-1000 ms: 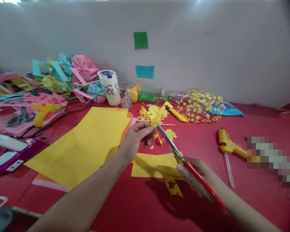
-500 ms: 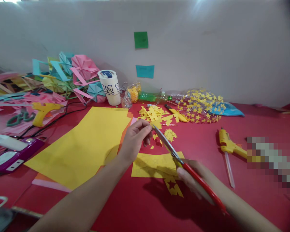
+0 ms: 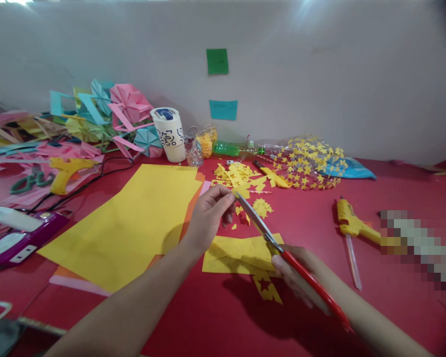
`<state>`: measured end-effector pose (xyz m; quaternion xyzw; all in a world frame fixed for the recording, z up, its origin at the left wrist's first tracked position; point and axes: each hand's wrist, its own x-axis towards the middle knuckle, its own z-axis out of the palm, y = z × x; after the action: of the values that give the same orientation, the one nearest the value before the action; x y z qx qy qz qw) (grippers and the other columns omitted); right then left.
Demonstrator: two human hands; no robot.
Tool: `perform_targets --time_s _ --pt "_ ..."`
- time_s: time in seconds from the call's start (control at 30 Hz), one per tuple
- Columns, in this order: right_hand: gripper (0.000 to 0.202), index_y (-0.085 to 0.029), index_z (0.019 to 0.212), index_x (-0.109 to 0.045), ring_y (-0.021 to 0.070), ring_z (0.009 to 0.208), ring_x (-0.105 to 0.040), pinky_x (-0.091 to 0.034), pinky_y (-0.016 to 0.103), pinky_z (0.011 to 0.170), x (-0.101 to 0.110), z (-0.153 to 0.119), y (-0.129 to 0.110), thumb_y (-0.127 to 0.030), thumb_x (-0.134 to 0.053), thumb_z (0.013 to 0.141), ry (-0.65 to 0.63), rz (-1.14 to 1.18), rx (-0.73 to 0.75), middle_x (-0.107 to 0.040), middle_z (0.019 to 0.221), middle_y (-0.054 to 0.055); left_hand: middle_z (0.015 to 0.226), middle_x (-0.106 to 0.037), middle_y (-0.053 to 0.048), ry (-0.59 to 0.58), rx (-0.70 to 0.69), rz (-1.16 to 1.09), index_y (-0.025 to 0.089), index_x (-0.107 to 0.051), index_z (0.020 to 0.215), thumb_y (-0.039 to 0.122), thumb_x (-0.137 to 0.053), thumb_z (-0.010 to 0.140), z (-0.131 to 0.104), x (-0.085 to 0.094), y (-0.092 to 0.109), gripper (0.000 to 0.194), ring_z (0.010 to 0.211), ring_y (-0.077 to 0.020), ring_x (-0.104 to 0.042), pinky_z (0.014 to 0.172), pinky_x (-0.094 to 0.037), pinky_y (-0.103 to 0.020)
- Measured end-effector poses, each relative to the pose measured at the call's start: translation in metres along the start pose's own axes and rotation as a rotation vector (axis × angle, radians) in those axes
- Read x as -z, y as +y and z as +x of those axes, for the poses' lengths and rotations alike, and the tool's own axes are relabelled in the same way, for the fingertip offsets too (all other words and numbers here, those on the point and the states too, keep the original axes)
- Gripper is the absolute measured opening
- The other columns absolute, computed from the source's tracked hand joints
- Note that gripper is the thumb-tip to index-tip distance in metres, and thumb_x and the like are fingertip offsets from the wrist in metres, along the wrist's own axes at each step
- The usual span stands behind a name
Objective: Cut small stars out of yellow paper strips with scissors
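A yellow strip (image 3: 232,255) lies on the red table (image 3: 401,243), nearest the person's hands. Beyond it and a little to its left, the left hand (image 3: 211,213) is closed in a pinch, thumb against forefinger, on a small yellow piece (image 3: 243,190). The right hand (image 3: 310,260), at the strip's right end, curls around the red handles of the scissors (image 3: 271,240); the blades slant over that end, almost together, their tips at the piece beside the left fingertips. Whether they bite into it I cannot tell. Past the strip, the star heap (image 3: 262,207) sits near the blades, and farther beyond lie offcuts (image 3: 234,173), a yellow cutter (image 3: 280,178) and a star-covered ball (image 3: 312,163). Just below the strip's right half is a scrap (image 3: 274,291) with a star-shaped hole. Left of the strip spreads a yellow sheet (image 3: 134,223), with a white cup (image 3: 170,136) standing upright behind it. Well to the strip's right rests a glue gun (image 3: 351,223).
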<state>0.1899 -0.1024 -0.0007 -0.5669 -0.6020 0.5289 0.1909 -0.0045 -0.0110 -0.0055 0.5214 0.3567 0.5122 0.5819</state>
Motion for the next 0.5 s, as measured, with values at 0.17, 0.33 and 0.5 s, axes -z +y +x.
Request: perform_targets --time_s 0.17,0.33,0.5 --pt "0.048 -0.021 0.068 -0.041 0.0066 0.034 -0.037 -0.026 0.021 0.036 -0.0001 -0.0005 -0.0003 -0.066 -0.045 0.085 0.015 -0.008 -0.003 -0.040 0.046 -0.008 0.059 -0.053 0.005 -0.009 -0.007 -0.010 0.018 -0.053 0.073 0.028 -0.056 0.084 0.0000 0.0002 -0.0009 0.015 0.045 -0.0045 -0.048 0.042 -0.038 -0.016" --pt "0.050 -0.022 0.066 -0.038 0.0055 0.034 -0.034 -0.024 0.020 0.035 -0.0015 -0.0006 0.0002 -0.067 -0.046 0.084 0.013 0.015 -0.013 -0.038 0.047 -0.009 0.059 -0.052 0.005 -0.009 0.000 -0.005 0.018 -0.052 0.072 0.029 -0.056 0.084 -0.0004 0.0001 -0.0012 0.017 0.045 -0.0046 -0.048 0.042 -0.038 -0.016" --pt "0.052 -0.022 0.065 -0.036 0.0057 0.034 -0.034 -0.024 0.020 0.035 -0.0022 -0.0014 -0.0002 -0.071 -0.044 0.083 0.026 0.016 -0.016 -0.037 0.046 -0.008 0.059 -0.052 0.004 -0.006 0.001 -0.006 0.018 -0.053 0.073 0.029 -0.056 0.084 -0.0004 -0.0002 -0.0007 0.016 0.045 -0.0046 -0.048 0.041 -0.038 -0.016"
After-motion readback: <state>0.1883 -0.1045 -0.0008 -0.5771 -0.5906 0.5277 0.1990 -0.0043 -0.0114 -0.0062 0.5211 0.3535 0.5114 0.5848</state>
